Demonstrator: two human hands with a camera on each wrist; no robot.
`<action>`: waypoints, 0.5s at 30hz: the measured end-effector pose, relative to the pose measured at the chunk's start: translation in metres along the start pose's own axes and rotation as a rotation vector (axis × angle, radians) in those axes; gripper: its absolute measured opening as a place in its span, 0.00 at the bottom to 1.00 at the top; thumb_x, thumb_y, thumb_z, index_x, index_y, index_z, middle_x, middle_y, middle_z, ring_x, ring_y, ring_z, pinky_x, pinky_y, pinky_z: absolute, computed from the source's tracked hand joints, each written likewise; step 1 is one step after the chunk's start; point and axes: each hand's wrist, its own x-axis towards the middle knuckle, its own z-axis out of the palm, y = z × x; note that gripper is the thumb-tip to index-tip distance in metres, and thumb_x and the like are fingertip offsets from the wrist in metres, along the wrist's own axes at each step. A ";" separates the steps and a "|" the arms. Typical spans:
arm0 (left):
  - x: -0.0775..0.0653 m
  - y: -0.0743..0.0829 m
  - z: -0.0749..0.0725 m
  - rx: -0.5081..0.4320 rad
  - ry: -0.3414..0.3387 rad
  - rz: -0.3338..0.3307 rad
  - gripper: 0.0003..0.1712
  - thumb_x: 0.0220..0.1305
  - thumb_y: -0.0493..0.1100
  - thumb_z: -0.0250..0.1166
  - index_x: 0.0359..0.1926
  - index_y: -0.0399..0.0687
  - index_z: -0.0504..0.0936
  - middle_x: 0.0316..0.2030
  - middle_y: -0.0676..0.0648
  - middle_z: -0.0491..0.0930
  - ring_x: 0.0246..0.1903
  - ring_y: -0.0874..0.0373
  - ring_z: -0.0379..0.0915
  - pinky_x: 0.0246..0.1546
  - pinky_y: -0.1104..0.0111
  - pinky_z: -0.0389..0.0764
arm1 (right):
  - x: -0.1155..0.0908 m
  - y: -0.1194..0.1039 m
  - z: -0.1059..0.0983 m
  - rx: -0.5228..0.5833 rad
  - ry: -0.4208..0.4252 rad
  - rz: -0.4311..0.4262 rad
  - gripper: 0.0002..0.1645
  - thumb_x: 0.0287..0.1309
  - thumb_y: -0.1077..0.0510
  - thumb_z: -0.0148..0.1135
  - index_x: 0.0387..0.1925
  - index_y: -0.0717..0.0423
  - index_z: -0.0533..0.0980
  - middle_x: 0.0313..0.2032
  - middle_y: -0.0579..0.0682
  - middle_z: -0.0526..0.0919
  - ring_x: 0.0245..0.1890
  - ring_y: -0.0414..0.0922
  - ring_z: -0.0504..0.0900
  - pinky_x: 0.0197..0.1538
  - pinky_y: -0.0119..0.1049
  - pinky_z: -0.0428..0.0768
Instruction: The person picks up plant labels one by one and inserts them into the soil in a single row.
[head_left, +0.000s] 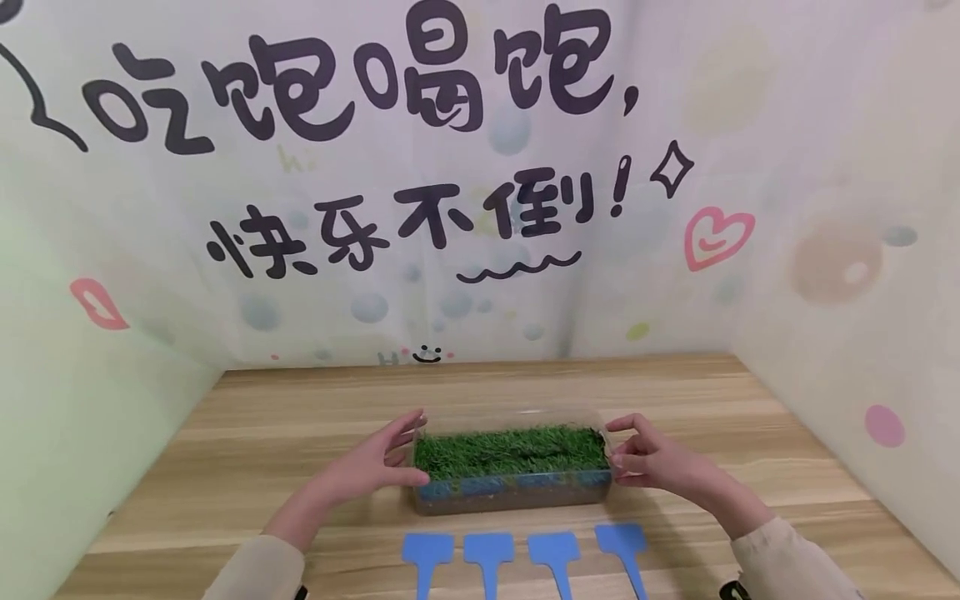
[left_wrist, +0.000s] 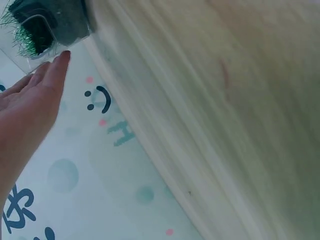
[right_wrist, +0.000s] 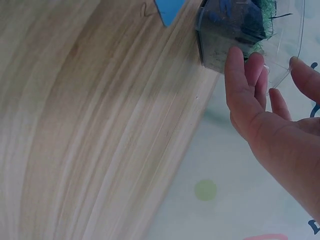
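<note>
Clear box (head_left: 517,501) on a wooden table (head_left: 300,392), at mid-width, long side facing the person; green turf (head_left: 491,450) fills its upper part, with a blue band and a brownish base showing through the front wall. The left hand (head_left: 375,460) is at the left end, digits spread, thumb by the front corner and fingers by the rear one; the right hand (head_left: 651,457) is at the right end, its slightly bent fingers and thumb apart from one another; the box's end lies between thumb and fingers on each side, but how firmly either hand presses cannot be told.

In front of the box, four blue tags (head_left: 427,548) lie in a row, heads toward it and stems toward the person, cut off by the lower edge of the head view; they are near the box yet apart from it, the rightmost just below the right hand; no tag lies under either hand. Pale sleeves (head_left: 258,571) flank the row.

Behind, a strip of table separates the box from a printed backdrop (head_left: 480,329), which bears dark lettering (head_left: 435,212), a pink heart (head_left: 717,239) and coloured spots; pale side walls (head_left: 840,367) enclose the table left and right.
</note>
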 end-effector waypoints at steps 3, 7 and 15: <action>-0.001 0.000 0.001 0.012 -0.034 0.014 0.61 0.60 0.47 0.72 0.79 0.41 0.38 0.78 0.34 0.44 0.76 0.30 0.41 0.73 0.42 0.56 | 0.001 0.002 0.000 0.009 -0.007 0.005 0.33 0.72 0.64 0.52 0.68 0.70 0.48 0.42 0.57 0.74 0.41 0.47 0.80 0.52 0.45 0.84; 0.001 0.000 0.000 0.040 -0.044 0.011 0.63 0.58 0.48 0.74 0.80 0.44 0.39 0.77 0.35 0.47 0.75 0.30 0.42 0.73 0.41 0.57 | 0.002 0.003 -0.001 0.007 -0.022 0.008 0.34 0.73 0.63 0.51 0.69 0.70 0.47 0.43 0.57 0.73 0.42 0.47 0.80 0.53 0.46 0.84; 0.010 -0.003 -0.004 0.008 -0.082 0.015 0.61 0.59 0.47 0.74 0.79 0.45 0.40 0.77 0.35 0.47 0.76 0.30 0.40 0.73 0.42 0.57 | 0.001 0.000 -0.004 0.014 -0.030 0.008 0.34 0.73 0.64 0.50 0.69 0.70 0.45 0.43 0.57 0.73 0.42 0.46 0.80 0.52 0.43 0.84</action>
